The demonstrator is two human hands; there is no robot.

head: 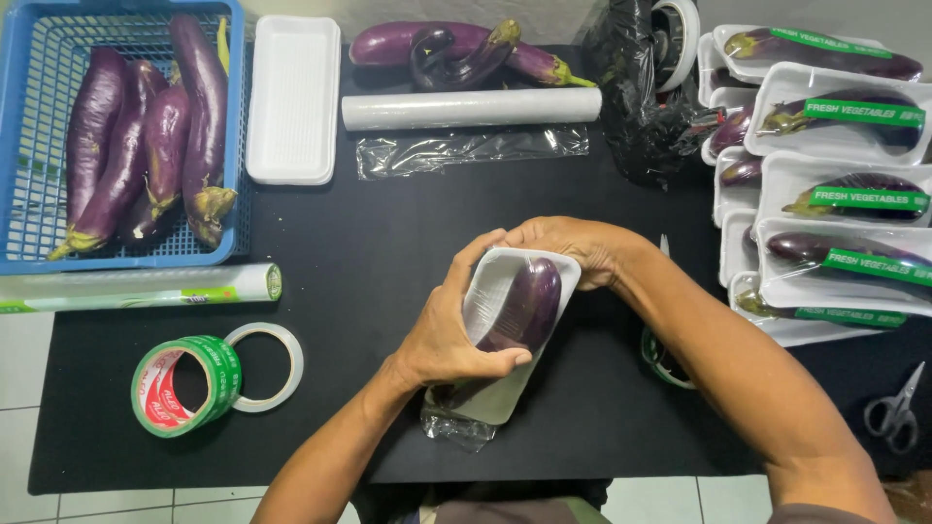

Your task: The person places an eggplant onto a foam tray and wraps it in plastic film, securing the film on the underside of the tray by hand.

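A white foam tray (pixel 490 281) with a purple eggplant (pixel 529 306) under clear cling film lies tilted at the middle of the black mat. My left hand (pixel 442 330) wraps over its near side, thumb across the eggplant. At the tray's far end my right hand (pixel 573 247) curls over the rim. Loose film (pixel 456 427) bunches out below the tray's near end.
A blue basket (pixel 39 146) with several eggplants sits far left, beside empty white trays (pixel 293 97). Cling film roll (pixel 471 107), a cut film sheet (pixel 471 150), three loose eggplants (pixel 456 49), a boxed roll (pixel 136 288), tape rolls (pixel 184 383), wrapped trays (pixel 835 184) at right, scissors (pixel 898 408).
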